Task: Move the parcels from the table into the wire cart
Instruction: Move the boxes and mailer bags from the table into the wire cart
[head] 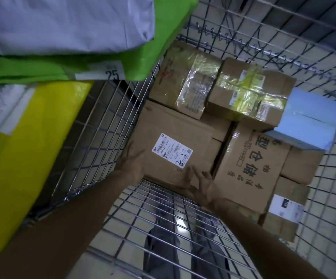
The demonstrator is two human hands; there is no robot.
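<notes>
Looking down into the wire cart (110,121), mesh walls on all sides.

Flat brown cardboard box (175,137) in the near-left corner of the cart, against the left mesh wall, white shipping label (172,151) face up with a handwritten mark on it. Lying level over other cardboard beneath. Cannot tell whether fully set down or partly borne by the hands.

Left hand (132,160) flat against the box's left edge, fingers straight and pressed together, pointing along that edge. Right hand (201,182) on the box's near-right corner, fingers spread across the top face, slightly bent; thumb hard to make out.

Also in the cart:
- two taped boxes side by side at the far end, left one (181,81) and right one (249,89), glossy tape over both
- printed box (249,164) with large black characters, just right of the held box
- pale blue parcel (312,119) against the right wall
- further cardboard box (284,216) with a white label, near-right corner.

Outside the cart, to the left: white bag (62,23) stacked on green bag (32,69) labelled "25", yellow bag (32,148) nearer. Grey trousers (163,248) visible through the near mesh.
</notes>
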